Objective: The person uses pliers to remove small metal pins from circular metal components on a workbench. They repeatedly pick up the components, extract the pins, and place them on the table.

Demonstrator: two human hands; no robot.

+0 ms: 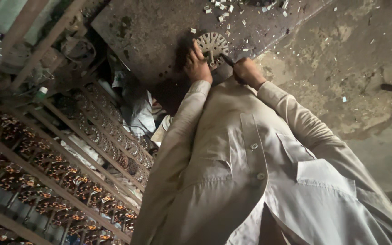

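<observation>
Tabletop work on one round stator core, seen from the head camera.

One dark metal tabletop (150, 27) carries one slotted round stator core (212, 44), ringed by many pale scraps (223, 8). Left hand (197, 65) rests against the core's edge, its grip pressing the rim; right hand (247, 70) is clenched around one thin dark tool (227, 59) touching the core. Shelves (60, 177) alongside hold rows of wound coils, too many to count.
</observation>
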